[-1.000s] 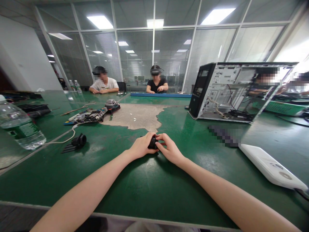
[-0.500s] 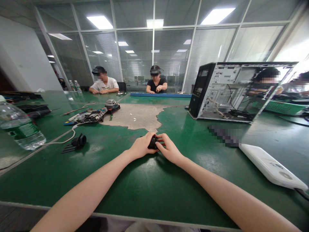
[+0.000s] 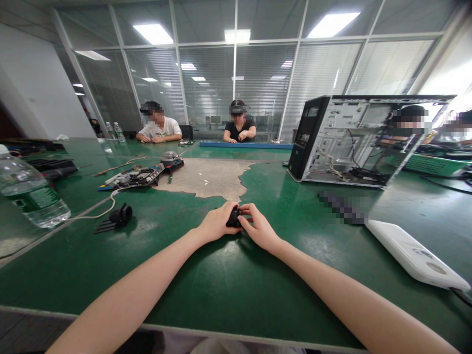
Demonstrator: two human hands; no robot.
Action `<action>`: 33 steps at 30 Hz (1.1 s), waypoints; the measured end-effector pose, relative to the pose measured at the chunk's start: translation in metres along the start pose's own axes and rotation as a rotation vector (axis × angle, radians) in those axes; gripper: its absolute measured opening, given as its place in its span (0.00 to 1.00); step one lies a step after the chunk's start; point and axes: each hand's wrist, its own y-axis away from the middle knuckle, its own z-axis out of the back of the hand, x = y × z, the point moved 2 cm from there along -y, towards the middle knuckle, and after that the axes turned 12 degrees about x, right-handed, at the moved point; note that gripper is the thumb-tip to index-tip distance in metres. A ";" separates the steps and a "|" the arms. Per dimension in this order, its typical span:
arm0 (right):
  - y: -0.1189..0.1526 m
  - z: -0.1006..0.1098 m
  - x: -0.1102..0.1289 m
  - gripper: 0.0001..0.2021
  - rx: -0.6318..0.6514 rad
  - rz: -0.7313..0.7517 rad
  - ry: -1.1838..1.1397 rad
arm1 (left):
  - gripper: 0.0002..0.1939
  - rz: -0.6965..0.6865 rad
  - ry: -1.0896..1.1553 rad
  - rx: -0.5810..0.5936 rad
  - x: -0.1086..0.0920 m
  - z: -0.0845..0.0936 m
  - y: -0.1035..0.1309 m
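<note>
A small black rounded part (image 3: 233, 218) is between my hands, just above or on the green table (image 3: 221, 285); its exact kind I cannot make out. My left hand (image 3: 216, 222) wraps round it from the left, thumb in front. From the right, my right hand (image 3: 256, 225) pinches its edge with thumb and fingertips. The far side of the part is hidden by my fingers. Off to the left lies another black part with a round end and flat prongs (image 3: 120, 216).
At left are a water bottle (image 3: 31, 196) and a circuit board (image 3: 134, 178) with a white cable. An opened computer case (image 3: 339, 142) stands at right, near a white power bank (image 3: 416, 253). Several people sit across the table, one person (image 3: 239, 125) behind a blue bar.
Very little differs. The fingers of my right hand have shifted slightly at the black part's edge; my left hand keeps its hold.
</note>
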 end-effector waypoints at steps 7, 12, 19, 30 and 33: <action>0.000 0.000 0.001 0.10 0.022 -0.004 0.026 | 0.31 0.009 0.032 0.013 -0.001 0.002 0.001; 0.001 0.001 0.006 0.11 0.022 0.040 0.009 | 0.32 0.012 0.037 0.019 -0.001 0.002 0.001; 0.001 0.001 0.005 0.09 0.024 0.043 0.016 | 0.31 0.004 0.024 0.007 -0.001 0.001 0.001; 0.002 -0.001 0.006 0.15 0.007 0.045 0.112 | 0.32 0.003 0.031 0.017 -0.001 0.002 0.001; 0.002 0.000 0.006 0.13 0.018 0.035 0.103 | 0.31 0.015 0.038 0.019 -0.001 0.002 0.001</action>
